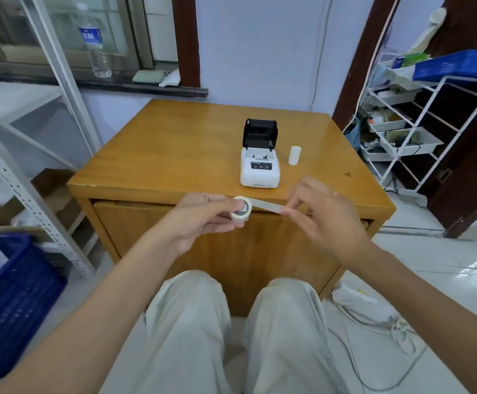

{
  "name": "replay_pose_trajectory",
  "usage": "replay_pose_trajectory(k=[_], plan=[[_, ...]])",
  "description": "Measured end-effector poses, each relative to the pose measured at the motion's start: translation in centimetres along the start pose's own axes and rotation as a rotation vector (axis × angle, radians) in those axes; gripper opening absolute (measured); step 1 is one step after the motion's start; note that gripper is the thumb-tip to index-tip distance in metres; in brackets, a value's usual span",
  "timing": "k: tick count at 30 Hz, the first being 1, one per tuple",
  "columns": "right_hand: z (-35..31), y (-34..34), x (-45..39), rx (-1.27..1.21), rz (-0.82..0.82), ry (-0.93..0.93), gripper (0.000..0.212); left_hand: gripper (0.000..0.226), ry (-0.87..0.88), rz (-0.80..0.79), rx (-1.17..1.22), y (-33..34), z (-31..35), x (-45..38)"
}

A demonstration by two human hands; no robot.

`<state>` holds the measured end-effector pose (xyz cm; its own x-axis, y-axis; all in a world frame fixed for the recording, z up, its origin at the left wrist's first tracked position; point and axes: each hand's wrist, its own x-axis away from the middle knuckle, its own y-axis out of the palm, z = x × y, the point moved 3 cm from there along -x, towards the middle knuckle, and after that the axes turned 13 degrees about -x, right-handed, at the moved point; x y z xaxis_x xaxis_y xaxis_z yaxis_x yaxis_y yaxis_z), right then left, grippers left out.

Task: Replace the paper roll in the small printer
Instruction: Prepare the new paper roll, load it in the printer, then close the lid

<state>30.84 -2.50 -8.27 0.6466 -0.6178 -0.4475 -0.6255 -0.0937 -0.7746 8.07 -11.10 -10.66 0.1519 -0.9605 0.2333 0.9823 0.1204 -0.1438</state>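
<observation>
A small white printer [260, 172] stands on the wooden cabinet top [174, 149] with its black lid [260, 133] tilted up and the paper bay showing. A white paper roll [294, 155] stands upright just right of it. In front of the cabinet's near edge, my left hand [203, 220] holds a second white paper roll [241, 213] by its sides. My right hand [325, 217] pinches the loose strip [268, 206] pulled out from that roll to the right.
A white metal shelf frame [32, 177] and a blue crate [12, 294] stand at the left. A wire rack with trays [408, 132] sits at the right. White cables [374, 317] lie on the floor by my right knee. A water bottle [95, 41] stands on the sill.
</observation>
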Motion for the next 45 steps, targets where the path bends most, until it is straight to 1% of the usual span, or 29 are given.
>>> replay_pose_trajectory(k=[3, 5, 7, 9, 12, 15, 18, 21, 23, 25, 27, 29, 31, 32, 33, 34, 36, 37, 39, 40, 42, 43, 45], plan=[[-0.4, 0.5, 0.9, -0.119, -0.062, 0.003, 0.021, 0.033, 0.013, 0.034, 0.058, 0.9, -0.4, -0.3], [-0.8, 1.0, 1.3, -0.254, -0.082, 0.011, 0.022, 0.036, 0.021, 0.048, 0.158, 1.9, -0.4, -0.4], [-1.4, 1.5, 1.7, -0.347, -0.039, 0.009, 0.019, 0.038, 0.021, 0.046, 0.302, 3.1, -0.4, -0.4], [-2.4, 1.9, 2.0, -0.405, 0.031, -0.018, 0.016, 0.029, 0.009, 0.051, 0.433, 4.3, -0.3, -0.4], [-3.4, 1.9, 2.1, -0.417, 0.106, -0.068, 0.023, 0.023, -0.015, 0.065, 0.529, 5.4, 0.0, -0.4], [-3.0, 1.1, 1.6, -0.458, 0.172, -0.032, 0.018, 0.026, -0.019, 0.025, 0.53, 6.0, 0.1, -0.1], [-3.0, 1.3, 1.1, -0.419, 0.142, -0.022, 0.039, 0.027, -0.029, -0.038, 0.653, 6.9, 0.0, 0.3], [-3.1, 1.9, 1.0, -0.437, 0.119, -0.002, 0.05, 0.044, -0.023, -0.097, 0.807, 8.2, -0.6, 0.7], [-2.9, 2.0, 1.0, -0.445, 0.115, 0.012, 0.051, 0.048, -0.053, -0.107, 0.84, 8.8, -1.1, 0.8], [-2.7, 1.9, 0.9, -0.456, 0.123, 0.006, 0.044, 0.049, -0.088, -0.118, 0.884, 9.0, -1.4, 1.1], [-2.6, 1.7, 0.6, -0.468, 0.1, -0.001, 0.04, 0.051, -0.104, -0.153, 0.865, 8.6, -1.3, 1.1], [-2.3, 1.1, 0.2, -0.53, 0.024, 0.019, 0.04, 0.051, -0.111, -0.207, 0.752, 7.8, -0.9, 1.2], [-2.0, 0.3, 0.0, -0.668, -0.131, 0.083, 0.04, 0.059, -0.102, -0.298, 0.567, 6.6, -0.5, 0.9], [-2.0, 0.0, -0.1, -0.731, -0.225, 0.114, 0.04, 0.065, -0.076, -0.369, 0.478, 6.1, -0.2, 0.8], [-2.0, -0.2, 0.0, -0.779, -0.311, 0.131, 0.04, 0.066, -0.048, -0.434, 0.403, 5.8, 0.1, 0.6], [-2.0, -0.3, 0.1, -0.817, -0.377, 0.138, 0.039, 0.061, -0.046, -0.468, 0.344, 5.5, 0.2, 0.5], [-2.1, -0.3, 0.4, -0.844, -0.421, 0.14, 0.036, 0.043, -0.1, -0.431, 0.29, 5.2, 0.4, 0.3], [-2.1, -0.2, 0.5, -0.799, -0.398, 0.141, 0.035, 0.041, -0.125, -0.385, 0.292, 5.2, 0.4, 0.3], [-2.2, 0.4, 0.7, -0.582, -0.281, 0.136, 0.035, 0.058, -0.153, -0.292, 0.368, 5.6, -0.1, 0.2], [-2.3, 0.8, 0.9, -0.466, -0.21, 0.126, 0.036, 0.065, -0.165, -0.255, 0.454, 5.9, -0.6, 0.3], [-2.5, 1.7, 1.4, -0.31, -0.093, 0.1, 0.039, 0.065, -0.202, -0.17, 0.616, 7.0, -1.3, 0.6], [-2.5, 2.1, 1.6, -0.275, -0.059, 0.091, 0.04, 0.064, -0.209, -0.133, 0.658, 7.3, -1.6, 0.6], [-2.2, 2.4, 1.9, -0.299, -0.033, 0.099, 0.04, 0.066, -0.221, -0.094, 0.676, 7.8, -1.6, 0.9]])
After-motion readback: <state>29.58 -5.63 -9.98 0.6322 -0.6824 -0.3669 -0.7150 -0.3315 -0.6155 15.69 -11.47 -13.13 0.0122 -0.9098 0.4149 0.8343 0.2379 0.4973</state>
